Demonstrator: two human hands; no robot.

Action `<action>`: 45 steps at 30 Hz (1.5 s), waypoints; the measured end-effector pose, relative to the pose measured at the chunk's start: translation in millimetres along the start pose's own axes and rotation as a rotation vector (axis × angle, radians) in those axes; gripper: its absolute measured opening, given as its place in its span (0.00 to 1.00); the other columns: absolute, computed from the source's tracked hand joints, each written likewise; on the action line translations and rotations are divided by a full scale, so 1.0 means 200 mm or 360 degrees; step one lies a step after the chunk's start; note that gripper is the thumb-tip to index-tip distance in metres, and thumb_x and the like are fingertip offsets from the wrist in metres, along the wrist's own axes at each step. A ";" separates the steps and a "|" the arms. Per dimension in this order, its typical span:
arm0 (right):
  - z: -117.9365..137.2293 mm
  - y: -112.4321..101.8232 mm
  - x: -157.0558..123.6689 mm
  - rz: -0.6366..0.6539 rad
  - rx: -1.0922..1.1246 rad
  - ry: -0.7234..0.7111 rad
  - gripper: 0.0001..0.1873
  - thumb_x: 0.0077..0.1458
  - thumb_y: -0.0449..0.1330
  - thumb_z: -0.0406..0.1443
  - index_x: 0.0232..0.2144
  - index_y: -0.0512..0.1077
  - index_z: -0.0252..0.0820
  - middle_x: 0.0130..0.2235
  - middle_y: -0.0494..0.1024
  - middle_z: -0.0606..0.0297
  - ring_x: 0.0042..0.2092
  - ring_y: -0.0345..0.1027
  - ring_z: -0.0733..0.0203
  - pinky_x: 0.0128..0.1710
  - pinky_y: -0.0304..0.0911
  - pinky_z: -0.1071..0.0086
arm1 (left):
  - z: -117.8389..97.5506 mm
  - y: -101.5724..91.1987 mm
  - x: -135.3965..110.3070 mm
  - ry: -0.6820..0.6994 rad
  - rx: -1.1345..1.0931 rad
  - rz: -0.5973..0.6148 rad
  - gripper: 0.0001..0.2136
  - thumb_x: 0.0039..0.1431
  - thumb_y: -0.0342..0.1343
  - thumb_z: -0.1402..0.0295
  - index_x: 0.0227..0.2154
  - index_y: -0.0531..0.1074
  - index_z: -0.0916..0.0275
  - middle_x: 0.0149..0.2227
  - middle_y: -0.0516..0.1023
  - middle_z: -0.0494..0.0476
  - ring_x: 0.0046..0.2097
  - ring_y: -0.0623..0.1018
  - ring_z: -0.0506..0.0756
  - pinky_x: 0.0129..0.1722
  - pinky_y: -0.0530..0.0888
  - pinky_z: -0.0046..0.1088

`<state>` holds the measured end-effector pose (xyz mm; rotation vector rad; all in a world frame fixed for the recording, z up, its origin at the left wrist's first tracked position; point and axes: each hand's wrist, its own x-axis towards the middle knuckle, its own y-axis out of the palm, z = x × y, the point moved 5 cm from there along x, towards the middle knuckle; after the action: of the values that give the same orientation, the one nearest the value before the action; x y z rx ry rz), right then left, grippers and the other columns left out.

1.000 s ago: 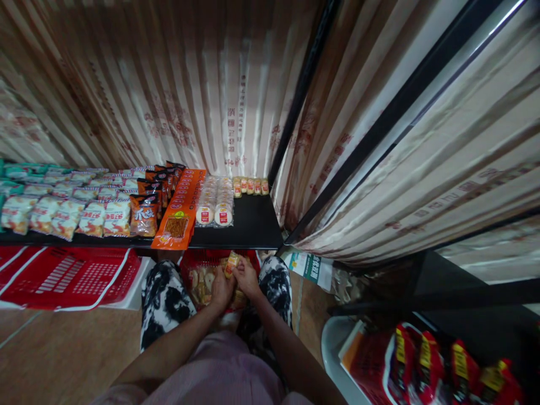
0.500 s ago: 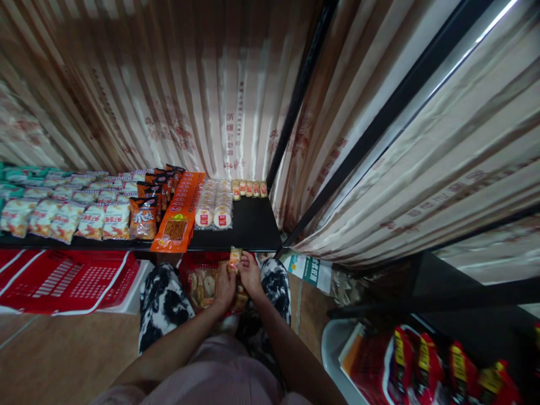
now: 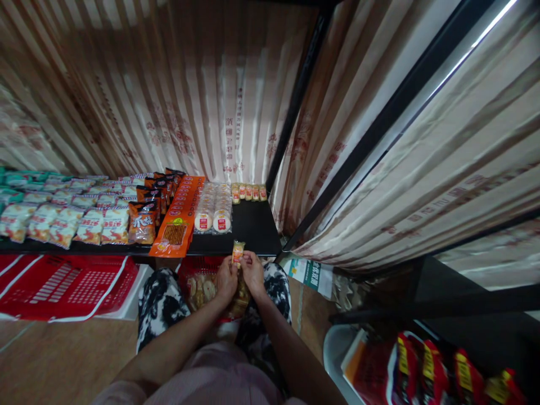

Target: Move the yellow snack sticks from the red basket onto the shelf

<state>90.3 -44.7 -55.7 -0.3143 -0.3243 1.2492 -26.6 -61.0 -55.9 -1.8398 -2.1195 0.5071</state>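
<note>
Between my two hands is a small yellowish snack packet (image 3: 238,253) with an orange-red label, held upright just before the shelf's front edge. My left hand (image 3: 228,279) pinches its left side and my right hand (image 3: 252,272) its right side. Below them, between my knees, a red basket (image 3: 185,271) holds several wrapped snacks (image 3: 204,288), partly covered by my hands. On the black shelf (image 3: 253,219), a row of similar small packets (image 3: 249,192) stands at the back right corner. Left of that row lie two columns of round white wrapped crackers (image 3: 213,216).
Further left on the shelf are an orange flat pack (image 3: 174,225), dark orange bags (image 3: 142,221) and many white bags (image 3: 90,222). Another red basket (image 3: 80,287) is on the floor at left. Black posts (image 3: 301,95) and curtains (image 3: 244,73) enclose the shelf. Red bags (image 3: 434,368) stand lower right.
My hands have lifted the small packet slightly, and it now stands more upright between my fingers. The view has tilted a little; the shelf goods have not moved.
</note>
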 end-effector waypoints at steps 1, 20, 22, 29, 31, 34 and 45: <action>0.00 0.00 0.01 -0.0002 -0.0019 0.0008 0.10 0.49 0.54 0.38 0.35 0.69 0.42 0.33 0.74 0.65 0.33 0.69 0.63 0.37 0.66 0.68 | 0.00 0.00 0.01 0.0002 0.0022 -0.0016 0.13 0.58 0.42 0.67 0.43 0.66 0.64 0.42 0.74 0.59 0.44 0.73 0.52 0.46 0.68 0.28; 0.03 -0.03 0.16 -0.0090 -0.0007 -0.0063 0.15 0.48 0.52 0.32 0.40 0.69 0.42 0.39 0.73 0.62 0.34 0.68 0.65 0.38 0.66 0.70 | -0.19 0.01 0.19 0.0000 0.0222 -0.0110 0.11 0.56 0.46 0.72 0.41 0.68 0.63 0.39 0.69 0.59 0.41 0.72 0.53 0.44 0.69 0.29; 0.05 -0.04 0.18 -0.0100 -0.0024 -0.0060 0.16 0.48 0.52 0.32 0.41 0.69 0.42 0.39 0.72 0.62 0.34 0.68 0.65 0.37 0.66 0.70 | -0.20 0.02 0.22 0.0022 0.0225 -0.0122 0.10 0.56 0.46 0.72 0.40 0.68 0.63 0.39 0.70 0.58 0.42 0.71 0.53 0.44 0.68 0.29; 0.07 -0.05 0.24 -0.0152 -0.0115 -0.0063 0.16 0.48 0.53 0.32 0.41 0.70 0.43 0.36 0.71 0.64 0.32 0.66 0.65 0.38 0.64 0.70 | -0.20 0.06 0.31 0.0010 0.0218 -0.0059 0.12 0.55 0.44 0.75 0.40 0.69 0.64 0.39 0.72 0.59 0.42 0.72 0.52 0.44 0.68 0.28; 0.06 -0.05 0.25 -0.0171 -0.0129 -0.0067 0.16 0.48 0.53 0.32 0.41 0.70 0.43 0.36 0.71 0.64 0.31 0.66 0.66 0.38 0.64 0.70 | -0.20 0.07 0.33 0.0009 0.0231 -0.0040 0.13 0.55 0.43 0.75 0.40 0.70 0.65 0.40 0.72 0.59 0.41 0.72 0.52 0.44 0.68 0.28; 0.06 -0.05 0.27 -0.0169 -0.0116 -0.0058 0.17 0.48 0.52 0.32 0.42 0.70 0.42 0.36 0.71 0.63 0.30 0.67 0.66 0.37 0.65 0.70 | -0.21 0.07 0.36 -0.0033 0.0249 -0.0017 0.14 0.55 0.43 0.75 0.41 0.70 0.64 0.40 0.73 0.60 0.41 0.72 0.53 0.43 0.69 0.28; 0.06 -0.02 0.36 -0.0132 -0.0194 0.0053 0.20 0.48 0.52 0.34 0.46 0.68 0.44 0.38 0.72 0.63 0.33 0.68 0.62 0.37 0.65 0.67 | -0.25 0.10 0.46 -0.0066 0.0286 -0.0004 0.15 0.55 0.43 0.74 0.41 0.72 0.64 0.41 0.73 0.62 0.42 0.73 0.55 0.43 0.68 0.29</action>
<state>109.9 23.4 -38.0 -0.4217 -0.3821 1.1442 -0.7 36.7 -21.2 -1.7412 -2.0284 0.7161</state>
